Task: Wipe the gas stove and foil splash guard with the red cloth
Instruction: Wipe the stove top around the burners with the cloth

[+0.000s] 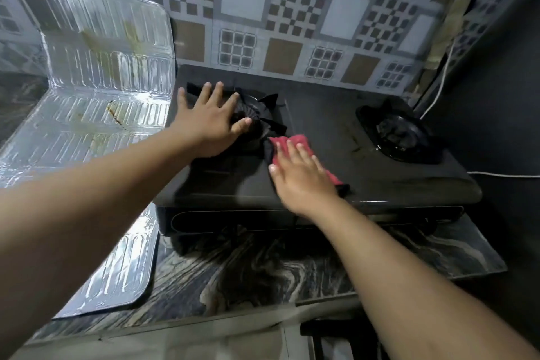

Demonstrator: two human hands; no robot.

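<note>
On the marbled dark surface (263,266), a ribbed, stained foil splash guard (96,73) stands bent just left of the glossy black gas stove (321,126), where the left hand (209,120) lies flat-fingered over the left burner (257,114) and the right hand (301,178), fingers straight, presses the red cloth (295,142) onto the stove top beside it.

A wall (292,23) of checkered grey, white and brown tiles rises behind a dark, swirl-patterned marble counter (263,269); a white cable (438,90) runs down at right.
</note>
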